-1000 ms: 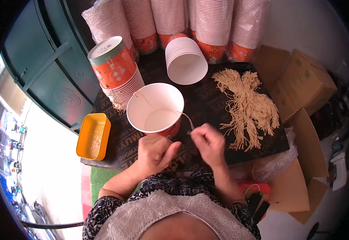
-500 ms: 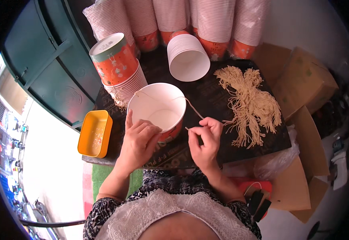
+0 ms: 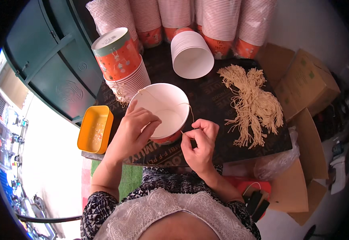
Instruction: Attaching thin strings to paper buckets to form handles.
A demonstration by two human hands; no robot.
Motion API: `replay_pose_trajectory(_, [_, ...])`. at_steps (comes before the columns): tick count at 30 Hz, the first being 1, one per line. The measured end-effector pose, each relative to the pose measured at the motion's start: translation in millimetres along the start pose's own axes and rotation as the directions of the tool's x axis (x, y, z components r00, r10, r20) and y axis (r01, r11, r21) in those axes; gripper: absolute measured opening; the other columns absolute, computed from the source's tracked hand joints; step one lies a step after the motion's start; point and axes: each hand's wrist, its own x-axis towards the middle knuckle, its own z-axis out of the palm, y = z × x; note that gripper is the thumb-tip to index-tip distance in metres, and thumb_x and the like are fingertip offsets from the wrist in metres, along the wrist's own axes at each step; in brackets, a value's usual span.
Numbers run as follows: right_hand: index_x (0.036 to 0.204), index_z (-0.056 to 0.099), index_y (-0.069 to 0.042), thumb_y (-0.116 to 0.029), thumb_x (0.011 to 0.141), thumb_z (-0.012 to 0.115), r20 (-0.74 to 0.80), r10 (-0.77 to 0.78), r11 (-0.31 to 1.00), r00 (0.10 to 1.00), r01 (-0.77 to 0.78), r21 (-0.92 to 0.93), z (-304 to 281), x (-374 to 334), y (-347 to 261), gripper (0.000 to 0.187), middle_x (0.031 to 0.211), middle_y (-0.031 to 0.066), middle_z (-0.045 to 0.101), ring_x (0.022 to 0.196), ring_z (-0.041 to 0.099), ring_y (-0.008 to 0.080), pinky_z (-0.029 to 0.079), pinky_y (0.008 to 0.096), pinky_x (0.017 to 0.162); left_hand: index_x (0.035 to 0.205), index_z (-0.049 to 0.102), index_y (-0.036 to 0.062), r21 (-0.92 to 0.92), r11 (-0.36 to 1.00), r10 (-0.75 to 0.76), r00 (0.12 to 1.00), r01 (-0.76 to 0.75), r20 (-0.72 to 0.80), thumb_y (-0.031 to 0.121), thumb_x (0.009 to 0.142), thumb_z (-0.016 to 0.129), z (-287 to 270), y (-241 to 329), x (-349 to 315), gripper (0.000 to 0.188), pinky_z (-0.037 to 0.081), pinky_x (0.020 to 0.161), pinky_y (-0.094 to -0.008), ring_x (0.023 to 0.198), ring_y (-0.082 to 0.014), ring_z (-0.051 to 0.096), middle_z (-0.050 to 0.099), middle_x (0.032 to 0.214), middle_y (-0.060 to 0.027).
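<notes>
One cord point(image 3: 192, 113) lies between fingertips point(image 3: 196, 124) — right hand point(image 3: 201, 146)

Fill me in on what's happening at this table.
A person's right hand pinches a thin cord at the right side of an upright paper bucket. The left hand is at the near-left rim; whether it touches is unclear. A bundle of cords lies to the right, and a yellow tray sits to the left.

Since 1 s ago, left hand point(image 3: 135, 127) rose from in front of bucket point(image 3: 168, 100) to its left front rim. Right hand point(image 3: 201, 142) moved nearer bucket; cord point(image 3: 192, 113) drops steeper.
</notes>
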Motion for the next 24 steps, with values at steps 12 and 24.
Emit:
replay_pose_trajectory(12, [0.073, 0.058, -0.003, 0.009, 0.066, 0.069, 0.013, -0.002, 1.000, 1.000, 0.002, -0.007, 5, 3, -2, 0.018, 0.093, 0.0103, 0.055, 0.091, 0.049, 0.0267, 0.039, 0.0365, 0.081, 0.101, 0.067, 0.0019, -0.148, 0.988, 0.095, 0.952, -0.053, 0.292, 0.007, 0.087, 0.062, 0, -11, 30, 0.016, 0.041, 0.096, -0.0420, 0.096, -0.0328, 0.061, 0.068, 0.095, -0.0139])
replay_pose_trajectory(24, [0.078, 0.057, -0.005, 0.006, 0.070, 0.071, 0.044, -0.026, 1.000, 0.999, 0.026, 0.011, 11, 4, 2, 0.019, 0.096, 0.0072, 0.054, 0.093, 0.049, 0.0275, 0.039, 0.0402, 0.081, 0.102, 0.069, 0.0009, -0.217, 0.963, 0.234, 0.888, -0.157, 0.396, 0.008, 0.083, 0.063, 12, -19, 45, 0.021, 0.047, 0.087, -0.0423, 0.092, -0.0341, 0.063, 0.069, 0.091, -0.0167])
